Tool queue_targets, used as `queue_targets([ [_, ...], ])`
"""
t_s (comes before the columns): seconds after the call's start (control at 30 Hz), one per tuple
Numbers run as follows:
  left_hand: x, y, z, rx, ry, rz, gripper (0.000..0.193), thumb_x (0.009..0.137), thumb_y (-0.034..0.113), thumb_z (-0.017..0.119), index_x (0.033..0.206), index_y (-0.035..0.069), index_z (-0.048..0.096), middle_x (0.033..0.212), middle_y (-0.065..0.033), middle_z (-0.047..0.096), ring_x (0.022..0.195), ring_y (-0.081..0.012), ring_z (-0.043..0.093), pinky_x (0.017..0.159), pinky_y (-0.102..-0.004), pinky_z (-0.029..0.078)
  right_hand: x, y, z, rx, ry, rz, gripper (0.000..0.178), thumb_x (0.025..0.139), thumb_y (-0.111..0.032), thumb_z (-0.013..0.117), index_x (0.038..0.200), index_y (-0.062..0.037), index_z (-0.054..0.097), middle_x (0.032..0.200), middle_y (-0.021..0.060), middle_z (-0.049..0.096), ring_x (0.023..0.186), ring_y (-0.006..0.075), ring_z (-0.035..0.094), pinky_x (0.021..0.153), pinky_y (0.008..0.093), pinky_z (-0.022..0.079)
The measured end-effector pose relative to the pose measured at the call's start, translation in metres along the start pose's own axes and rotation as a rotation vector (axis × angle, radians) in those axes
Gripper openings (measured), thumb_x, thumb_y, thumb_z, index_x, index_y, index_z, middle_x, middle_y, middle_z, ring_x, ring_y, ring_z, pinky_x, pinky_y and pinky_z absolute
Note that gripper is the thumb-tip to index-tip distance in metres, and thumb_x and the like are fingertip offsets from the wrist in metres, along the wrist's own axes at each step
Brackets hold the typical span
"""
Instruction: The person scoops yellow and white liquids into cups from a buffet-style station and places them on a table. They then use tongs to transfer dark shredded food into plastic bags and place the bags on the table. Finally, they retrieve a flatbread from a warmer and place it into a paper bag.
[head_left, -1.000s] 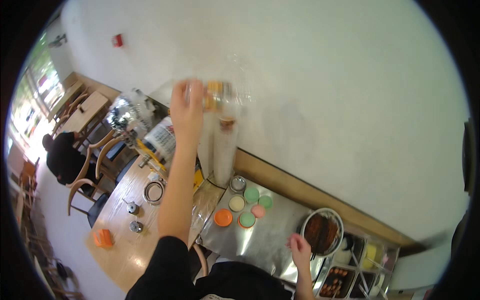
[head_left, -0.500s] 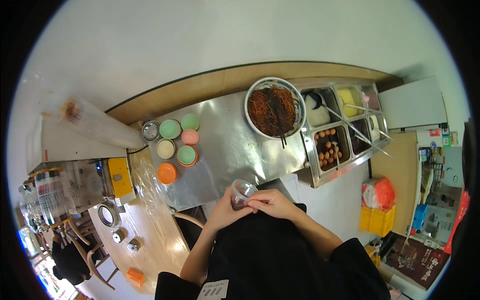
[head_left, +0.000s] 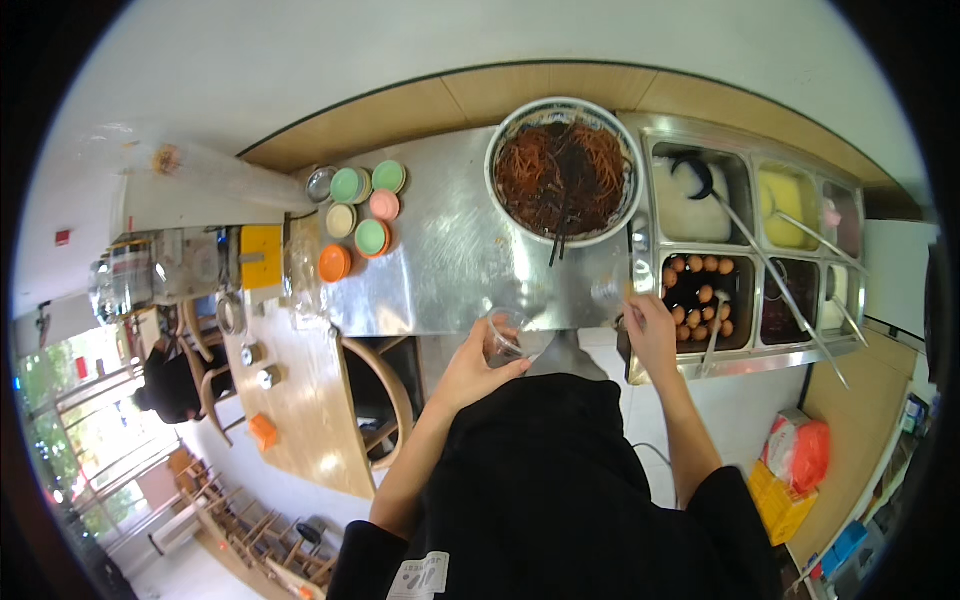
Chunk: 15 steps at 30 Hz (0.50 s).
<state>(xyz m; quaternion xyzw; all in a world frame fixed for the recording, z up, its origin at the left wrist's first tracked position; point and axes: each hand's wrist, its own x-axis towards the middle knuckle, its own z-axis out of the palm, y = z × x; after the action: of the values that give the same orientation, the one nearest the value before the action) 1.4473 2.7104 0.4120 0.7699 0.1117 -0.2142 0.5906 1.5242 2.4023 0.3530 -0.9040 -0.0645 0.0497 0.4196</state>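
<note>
In my left hand (head_left: pixel 480 365) is a clear plastic cup (head_left: pixel 508 332), gripped round its side just off the counter's near edge. My right hand (head_left: pixel 652 330) is above the counter's right end, its fingers pinched together; what they hold, if anything, I cannot make out. A faint whitish patch (head_left: pixel 608 290) shows by those fingertips, too blurred to name. Close by on the right, a steel pan of brown eggs (head_left: pixel 697 290) in dark liquid has a ladle (head_left: pixel 714 335) in it. Beyond my hands stands a large bowl of reddish-brown noodles (head_left: pixel 530 165) with dark chopsticks (head_left: pixel 562 225).
Small green, pink, cream and orange bowls (head_left: pixel 372 238) sit at the left of the steel counter (head_left: pixel 420 290). Other pans hold white food (head_left: pixel 690 210) and yellow food (head_left: pixel 785 205), with long handles jutting nearward. A wooden table (head_left: pixel 310 400) and chair (head_left: pixel 395 400) stand at left.
My right hand has left the cup and moved right, beside the egg pan. The left hand still has the cup. The whole view has shifted, with the counter appearing higher.
</note>
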Motion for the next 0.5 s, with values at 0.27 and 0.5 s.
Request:
queue_targets([
  [0.27,-0.05,0.015,0.064,-0.172,0.202,0.102,0.079,0.075,0.015,0.085,0.138,0.0,0.039,0.127,-0.0133,0.056,0.115,-0.0216,0.057,0.104,-0.0366,0.042,0.024,0.082,0.034,-0.372,-0.197,-0.381,0.022,0.083,-0.008,0.058,0.103,-0.0102,0.067,0.124,0.0092,0.058,0.093,0.0306,0.066,0.079,0.0385,0.055],
  [0.5,-0.089,-0.001,0.095,-0.251,0.28,0.17,0.08,0.076,0.009,0.083,0.141,0.003,0.037,0.127,-0.012,0.056,0.114,-0.0222,0.057,0.102,-0.0376,0.043,0.009,0.049,0.005,-0.439,-0.278,-0.426,0.056,0.074,-0.003,0.063,0.128,-0.0153,0.059,0.14,0.0133,0.048,0.075,0.029,0.067,0.07,0.0394,0.057],
])
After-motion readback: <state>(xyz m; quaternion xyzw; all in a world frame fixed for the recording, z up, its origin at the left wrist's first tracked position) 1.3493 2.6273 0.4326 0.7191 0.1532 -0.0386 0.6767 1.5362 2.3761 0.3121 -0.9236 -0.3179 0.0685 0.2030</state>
